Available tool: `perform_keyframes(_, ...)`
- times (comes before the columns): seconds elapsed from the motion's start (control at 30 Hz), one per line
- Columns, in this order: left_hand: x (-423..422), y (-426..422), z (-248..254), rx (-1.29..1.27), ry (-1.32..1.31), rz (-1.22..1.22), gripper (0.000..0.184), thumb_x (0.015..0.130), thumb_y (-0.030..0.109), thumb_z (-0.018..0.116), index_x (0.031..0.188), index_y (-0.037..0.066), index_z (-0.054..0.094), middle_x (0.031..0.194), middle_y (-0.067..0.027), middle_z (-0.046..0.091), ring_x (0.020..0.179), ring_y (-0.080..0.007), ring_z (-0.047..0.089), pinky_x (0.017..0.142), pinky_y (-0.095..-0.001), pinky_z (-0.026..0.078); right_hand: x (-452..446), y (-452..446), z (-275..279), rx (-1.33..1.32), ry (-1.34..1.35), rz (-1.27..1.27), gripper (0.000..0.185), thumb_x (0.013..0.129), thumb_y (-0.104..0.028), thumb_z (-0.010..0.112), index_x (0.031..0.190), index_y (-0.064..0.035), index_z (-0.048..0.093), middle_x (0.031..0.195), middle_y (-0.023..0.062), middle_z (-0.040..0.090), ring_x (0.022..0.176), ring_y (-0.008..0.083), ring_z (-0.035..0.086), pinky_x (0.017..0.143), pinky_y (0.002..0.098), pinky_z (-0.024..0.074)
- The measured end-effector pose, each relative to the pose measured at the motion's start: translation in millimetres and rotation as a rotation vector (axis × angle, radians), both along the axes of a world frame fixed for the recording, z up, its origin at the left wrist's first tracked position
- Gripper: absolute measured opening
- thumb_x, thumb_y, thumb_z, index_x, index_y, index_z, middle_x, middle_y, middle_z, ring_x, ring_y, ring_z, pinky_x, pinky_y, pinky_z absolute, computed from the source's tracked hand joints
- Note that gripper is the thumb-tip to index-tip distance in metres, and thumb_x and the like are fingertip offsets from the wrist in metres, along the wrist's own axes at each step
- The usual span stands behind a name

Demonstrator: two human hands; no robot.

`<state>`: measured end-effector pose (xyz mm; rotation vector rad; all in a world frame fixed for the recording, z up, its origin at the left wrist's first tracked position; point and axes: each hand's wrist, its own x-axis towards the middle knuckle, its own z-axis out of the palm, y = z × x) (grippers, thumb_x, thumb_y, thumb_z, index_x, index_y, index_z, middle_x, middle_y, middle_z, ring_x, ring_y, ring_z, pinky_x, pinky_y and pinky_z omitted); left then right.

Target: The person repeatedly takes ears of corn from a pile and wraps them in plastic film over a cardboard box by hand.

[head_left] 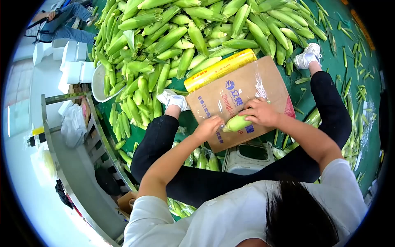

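A green ear of corn in its husk [237,123] lies across the cardboard box [214,105] in front of me. My right hand [262,112] is closed over the ear's right end. At the other end, the fingers of my left hand [209,127] are pinched together on what looks like clear plastic film [223,125]. Shiny film [260,88] also clings to the top of the cardboard. Along the box's far edge rests a yellow-wrapped roll [220,70].
A large heap of corn [197,33] covers the green floor ahead. Under the cardboard stands a grey plastic stool [249,158]. Film-wrapped ears [201,160] lie by my legs. A metal-framed rack [98,131] is at left, and another person [61,24] sits at far left.
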<state>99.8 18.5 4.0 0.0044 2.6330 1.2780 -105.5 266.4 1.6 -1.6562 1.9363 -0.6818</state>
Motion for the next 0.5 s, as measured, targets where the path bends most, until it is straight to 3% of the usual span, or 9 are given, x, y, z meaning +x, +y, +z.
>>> perform_keyframes(0.1,-31.0,-6.0,-12.6,-0.311,-0.05,-0.03,0.027,0.086,0.012,0.069,0.113,0.008,0.065,0.101,-0.0132,0.064,0.095,-0.0334,0.064,0.084,-0.0421,0.051,-15.7,-47.5,-14.4,-0.269,0.325,-0.183,0.038,0.09,-0.036,0.067,0.126,-0.0232,0.067,0.119,0.0083,0.061,0.118,0.0297,0.055,0.104,0.048,0.0391)
perform_keyframes(0.17,-61.8,-24.7,13.3,-0.57,0.224,0.039,0.045,0.079,0.012,0.074,0.122,0.01,0.063,0.1,-0.0097,0.065,0.095,-0.0317,0.065,0.087,-0.0446,0.049,-39.4,-89.4,-11.5,-0.274,0.34,-0.336,0.037,0.091,-0.034,0.066,0.124,-0.018,0.066,0.122,0.0095,0.061,0.119,0.0313,0.055,0.103,0.0478,0.0409)
perform_keyframes(0.23,-84.2,-61.6,33.0,-0.51,0.084,0.238,0.054,0.076,0.012,0.075,0.128,0.011,0.06,0.098,-0.0073,0.066,0.094,-0.0305,0.066,0.088,-0.0451,0.048,-54.4,-117.3,-19.7,-0.111,0.215,-0.334,0.042,0.086,-0.036,0.07,0.122,-0.0162,0.065,0.124,0.0105,0.061,0.121,0.0319,0.054,0.102,0.0461,0.043)
perform_keyframes(0.3,-102.7,-92.3,59.8,-0.706,0.157,0.31,0.05,0.078,0.012,0.074,0.127,0.011,0.061,0.099,-0.0063,0.068,0.093,-0.0305,0.066,0.086,-0.0425,0.048,-50.1,-134.1,-14.1,-0.033,0.191,-0.276,0.048,0.081,-0.038,0.075,0.121,-0.0145,0.065,0.122,0.0116,0.062,0.12,0.0317,0.055,0.1,0.0446,0.045)
perform_keyframes(0.33,-117.2,-89.6,75.4,-0.666,0.152,0.39,0.04,0.083,0.011,0.072,0.122,0.01,0.064,0.108,-0.008,0.069,0.101,-0.0296,0.066,0.091,-0.041,0.048,-28.1,-125.5,0.3,-0.024,0.229,-0.213,0.052,0.078,-0.04,0.078,0.121,-0.0137,0.065,0.12,0.0121,0.063,0.119,0.0312,0.056,0.099,0.0439,0.046)
perform_keyframes(0.43,-161.8,-66.7,49.7,-0.059,0.142,0.263,0.034,0.085,0.009,0.071,0.118,0.01,0.066,0.12,-0.0093,0.069,0.11,-0.0283,0.066,0.098,-0.0371,0.047,-5.5,-114.4,-4.0,0.098,0.225,-0.066,0.068,0.068,-0.043,0.084,0.125,-0.0127,0.064,0.118,0.0131,0.064,0.115,0.0316,0.059,0.099,0.0426,0.0469)
perform_keyframes(0.47,-174.6,-53.3,29.4,0.126,0.134,0.047,0.033,0.093,0.017,0.064,0.125,0.015,0.067,0.141,-0.0099,0.058,0.13,-0.0285,0.055,0.111,-0.0437,0.038,-7.3,-112.6,-2.7,0.148,0.211,-0.029,0.074,0.065,-0.044,0.087,0.127,-0.0126,0.063,0.119,0.0133,0.064,0.114,0.032,0.06,0.1,0.0422,0.0469)
perform_keyframes(0.5,-180.5,-33.2,9.2,-0.004,0.134,-0.032,0.034,0.095,0.021,0.061,0.128,0.018,0.066,0.147,-0.0094,0.051,0.136,-0.0293,0.048,0.114,-0.0475,0.034,-9.2,-108.0,-1.8,0.192,0.116,0.002,0.073,0.065,-0.046,0.086,0.125,-0.0122,0.065,0.118,0.014,0.066,0.113,0.0307,0.061,0.097,0.0413,0.0484)
